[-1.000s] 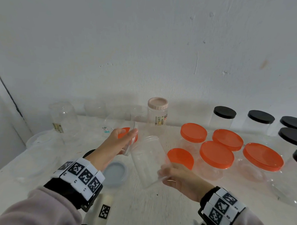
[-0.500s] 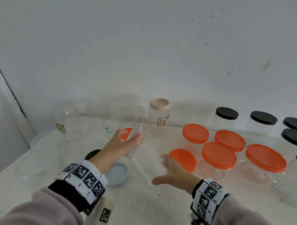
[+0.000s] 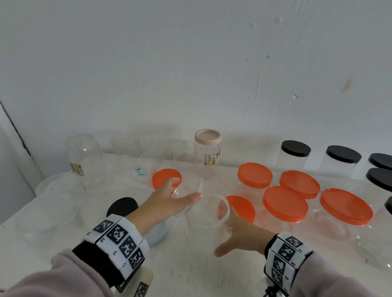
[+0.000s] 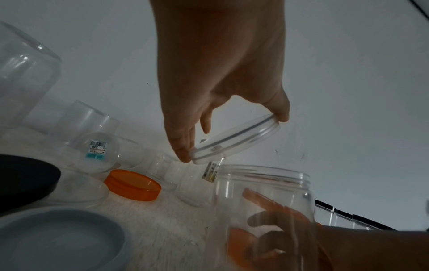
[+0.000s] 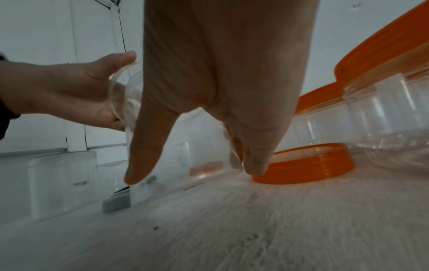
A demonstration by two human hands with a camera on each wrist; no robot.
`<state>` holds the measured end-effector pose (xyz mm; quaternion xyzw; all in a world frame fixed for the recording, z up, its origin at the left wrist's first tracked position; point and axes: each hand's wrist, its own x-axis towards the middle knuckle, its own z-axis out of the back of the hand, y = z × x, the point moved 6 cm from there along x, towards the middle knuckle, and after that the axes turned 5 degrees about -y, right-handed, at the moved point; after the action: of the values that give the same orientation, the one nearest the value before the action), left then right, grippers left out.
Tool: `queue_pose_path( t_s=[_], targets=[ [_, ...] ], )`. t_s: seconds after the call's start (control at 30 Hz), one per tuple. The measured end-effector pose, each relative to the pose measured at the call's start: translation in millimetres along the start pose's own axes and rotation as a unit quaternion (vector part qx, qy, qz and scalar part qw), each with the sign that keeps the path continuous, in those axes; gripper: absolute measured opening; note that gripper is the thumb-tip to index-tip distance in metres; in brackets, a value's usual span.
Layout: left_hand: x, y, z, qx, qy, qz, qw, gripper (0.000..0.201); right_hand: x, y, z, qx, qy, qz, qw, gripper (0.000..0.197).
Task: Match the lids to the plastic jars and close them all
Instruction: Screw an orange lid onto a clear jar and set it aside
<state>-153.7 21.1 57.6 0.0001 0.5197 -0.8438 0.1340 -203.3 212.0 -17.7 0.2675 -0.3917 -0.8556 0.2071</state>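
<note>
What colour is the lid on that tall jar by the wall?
Pale pink lid, clearest in the head view.

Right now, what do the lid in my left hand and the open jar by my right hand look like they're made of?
Clear lid: looks like hard transparent plastic, glossy; the wall shows through it and molded ridges ring its rim. Open jar: likely the same clear, shiny plastic; screw threads circle its mouth and the right hand shows through its wall. Glass can't be ruled out by look alone.
</note>
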Motion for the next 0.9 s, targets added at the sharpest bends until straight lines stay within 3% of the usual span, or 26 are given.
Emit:
queue_pose_path(
  t_s=[0.17, 0.33, 0.43, 0.67, 0.9],
  targets=[
    [-1.1, -6.9, -11.4, 0.071, 0.022, -0.04, 0.996, 0.121, -0.8, 9.5, 4.3, 0.079, -0.025, 0.036, 0.996, 0.118],
    [-2.0, -19.4, -26.2, 0.195, 0.019, -0.104, 0.975, 0.105, -0.9, 12.4, 2.4, 0.087, -0.033, 0.056, 0.994, 0.111],
    [-2.4, -21.6, -36.8, 0.231, 0.029, -0.118, 0.965, 0.109, -0.5, 14.1, 0.7, 0.089, -0.026, 0.068, 0.993, 0.107],
    [-7.8, -26.2, -47.9, 0.25, 0.038, -0.134, 0.958, 0.111, 0.7, 11.6, 1.5, 0.069, -0.034, 0.075, 0.994, 0.117],
    [-11.0, -18.9, -52.1, 0.236, 0.042, -0.134, 0.962, 0.105, -0.9, 11.3, 0.5, 0.065, -0.037, 0.064, 0.995, 0.109]
  ],
)
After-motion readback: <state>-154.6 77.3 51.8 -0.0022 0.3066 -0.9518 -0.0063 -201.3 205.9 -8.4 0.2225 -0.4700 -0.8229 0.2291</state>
